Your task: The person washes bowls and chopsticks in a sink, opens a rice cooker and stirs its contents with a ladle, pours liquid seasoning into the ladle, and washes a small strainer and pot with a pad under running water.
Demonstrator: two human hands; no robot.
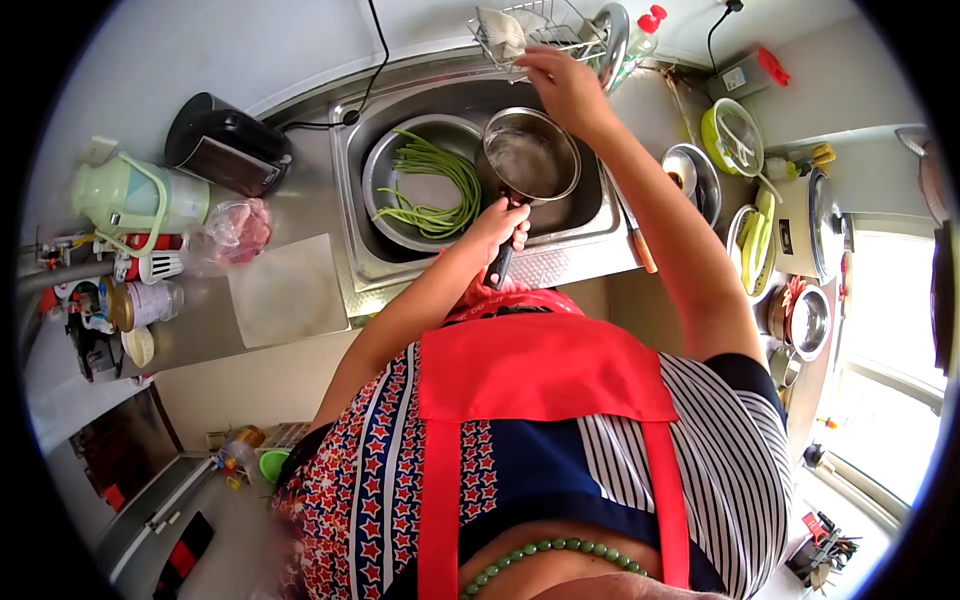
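**Saucepan over the sink, tap just beyond it**

The left hand is closed round the dark handle of a small saucepan, whose long axis runs from the body out toward the tap. The pan hangs over the sink, beside a bowl of green beans. The right hand, fingers loosely curled and holding nothing, reaches past the pan's far rim and is nearer the tap.

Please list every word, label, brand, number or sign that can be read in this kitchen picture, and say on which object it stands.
None can be read.
Tin on the counter: its label print is too blurred to read.
Rice cooker: its front panel is too small to read.
Bottle behind the sink: no legible label.
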